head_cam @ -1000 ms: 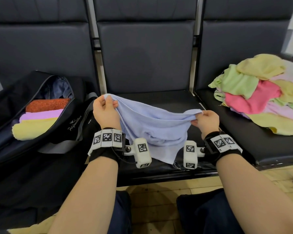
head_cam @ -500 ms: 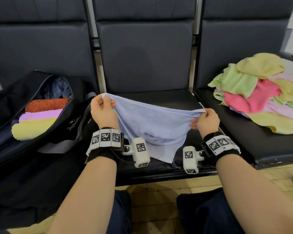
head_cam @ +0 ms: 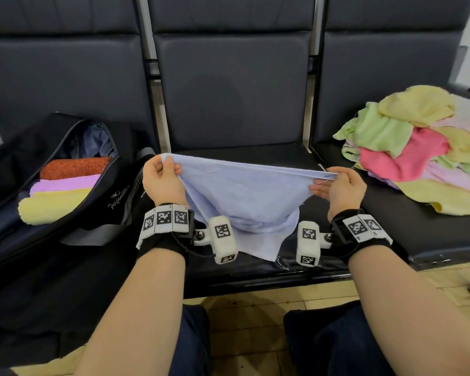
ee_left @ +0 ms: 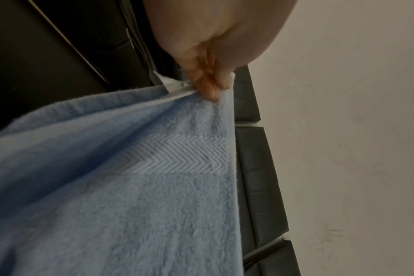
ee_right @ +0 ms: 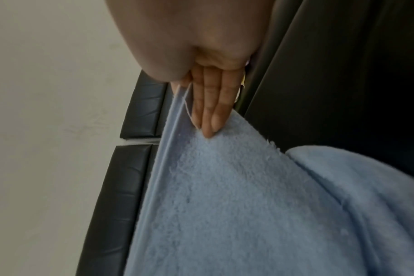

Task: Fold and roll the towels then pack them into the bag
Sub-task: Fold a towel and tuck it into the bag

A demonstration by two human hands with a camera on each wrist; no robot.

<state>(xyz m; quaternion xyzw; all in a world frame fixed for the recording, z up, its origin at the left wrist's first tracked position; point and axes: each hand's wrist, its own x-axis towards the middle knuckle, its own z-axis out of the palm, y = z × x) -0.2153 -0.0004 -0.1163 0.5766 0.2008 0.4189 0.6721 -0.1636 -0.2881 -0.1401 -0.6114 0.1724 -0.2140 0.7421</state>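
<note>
A light blue towel [head_cam: 244, 196] hangs stretched between my hands above the middle black seat, its lower part bunched on the cushion. My left hand [head_cam: 162, 176] pinches the towel's left corner [ee_left: 210, 93] between thumb and fingers. At the right corner my right hand [head_cam: 334, 185] holds the taut top edge, thumb above, fingers [ee_right: 210, 112] flat against the towel [ee_right: 236, 196] underneath. An open black bag [head_cam: 73, 213] lies on the left seat. Inside it lie an orange roll [head_cam: 73, 166], a purple roll [head_cam: 63, 183] and a yellow roll [head_cam: 52, 204].
A heap of loose towels [head_cam: 418, 147] in green, pink, yellow and lilac covers the right seat. Dark seat backs [head_cam: 234, 85] rise behind. My knees and a tiled floor [head_cam: 244, 321] are below the seat's front edge.
My hands have drawn apart and risen slightly, pulling the towel's top edge from a slack curve into a straight taut line. The grips stay on the same corners.
</note>
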